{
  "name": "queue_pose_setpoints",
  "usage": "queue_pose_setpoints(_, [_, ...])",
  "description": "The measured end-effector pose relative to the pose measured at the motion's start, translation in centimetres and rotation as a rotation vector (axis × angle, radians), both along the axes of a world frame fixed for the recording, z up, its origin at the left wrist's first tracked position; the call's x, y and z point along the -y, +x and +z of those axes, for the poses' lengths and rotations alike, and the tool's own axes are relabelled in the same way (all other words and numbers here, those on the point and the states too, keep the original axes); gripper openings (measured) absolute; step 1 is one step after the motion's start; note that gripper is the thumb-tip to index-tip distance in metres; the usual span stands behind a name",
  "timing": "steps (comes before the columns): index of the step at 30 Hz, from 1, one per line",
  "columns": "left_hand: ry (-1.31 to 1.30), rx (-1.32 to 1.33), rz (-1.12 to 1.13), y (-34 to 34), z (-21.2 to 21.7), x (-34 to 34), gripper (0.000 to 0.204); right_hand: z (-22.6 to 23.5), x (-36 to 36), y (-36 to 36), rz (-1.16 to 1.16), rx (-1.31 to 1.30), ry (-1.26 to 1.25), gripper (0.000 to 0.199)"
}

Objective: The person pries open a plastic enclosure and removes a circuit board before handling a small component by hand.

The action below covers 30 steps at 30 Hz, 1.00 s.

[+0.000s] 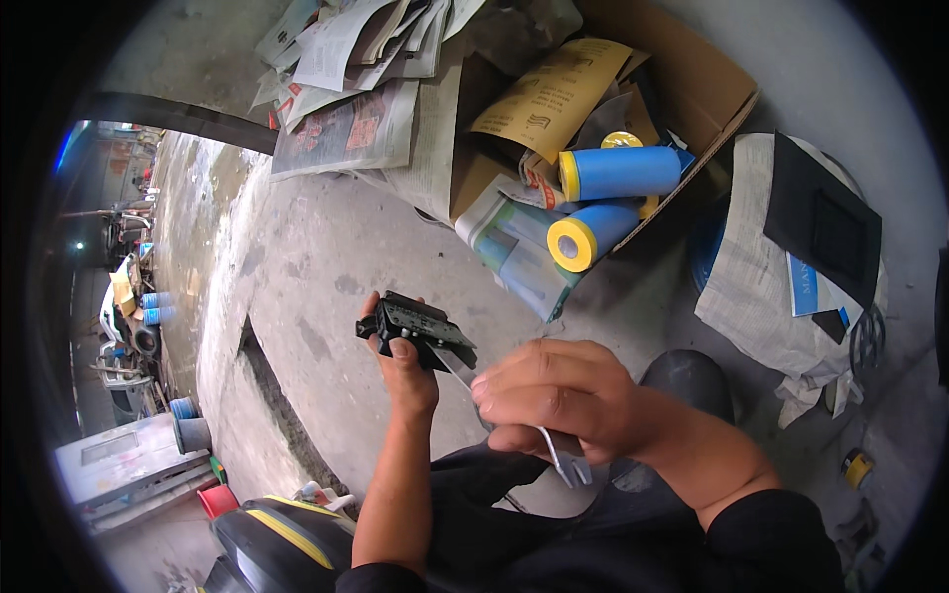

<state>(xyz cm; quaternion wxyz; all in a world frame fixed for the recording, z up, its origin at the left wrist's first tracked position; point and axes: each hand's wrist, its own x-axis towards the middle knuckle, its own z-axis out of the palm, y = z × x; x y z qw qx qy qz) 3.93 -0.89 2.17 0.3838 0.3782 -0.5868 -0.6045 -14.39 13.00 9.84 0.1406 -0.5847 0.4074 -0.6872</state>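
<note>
My left hand [409, 383] is closed around a black plastic part [420, 321], a small blocky housing with several little studs along its side. The thumb presses on its near face. My right hand [561, 395] grips a slim silver metal tool [567, 468]. The tool's thin shaft runs up to the lower edge of the black part, and a flat, fork-like end sticks out below my fingers. Its middle is hidden by the fingers, and I cannot make out whether the tip is inside the part or only touching it.
Ahead stands a cardboard box [727, 104] with papers and blue rolls with yellow ends [623, 173]. Newspapers [346, 128] hang over its left side. At right, a black flat panel [825, 222] lies on paper. A red container [217, 501] sits at lower left, near a floor groove [287, 410].
</note>
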Motion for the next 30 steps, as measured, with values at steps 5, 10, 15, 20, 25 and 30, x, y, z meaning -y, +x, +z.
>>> queue_pose_setpoints(5, [-0.091, 0.084, 0.070, 0.9, -0.7, 0.4, 0.101, -0.2, 0.0, 0.7, 0.020, -0.005, 0.071, 0.029])
queue_pose_setpoints(10, [-0.153, 0.036, 0.111, 0.5, -0.1, 0.4, 0.105, 0.8, -0.5, 1.1, 0.007, -0.023, 0.084, 0.032])
queue_pose_setpoints(15, [-0.284, 0.055, 0.072, 0.9, -0.3, 0.2, 0.109, 1.3, -0.3, 1.8, -0.038, -0.001, 0.154, 0.032])
queue_pose_setpoints(20, [-0.303, 0.027, 0.083, 0.8, -0.2, 0.0, 0.111, -1.0, 0.6, 2.5, -0.072, -0.012, 0.167, 0.027])
queue_pose_setpoints(25, [-0.228, 0.040, 0.086, 0.4, -0.2, -0.4, 0.105, -0.4, 0.7, 2.1, 0.027, 0.193, 0.392, 0.016])
queue_pose_setpoints(30, [-0.254, 0.199, 0.006, 0.3, -0.4, -0.9, 0.099, -1.5, 1.3, 2.1, 0.117, 0.651, 0.545, 0.023])
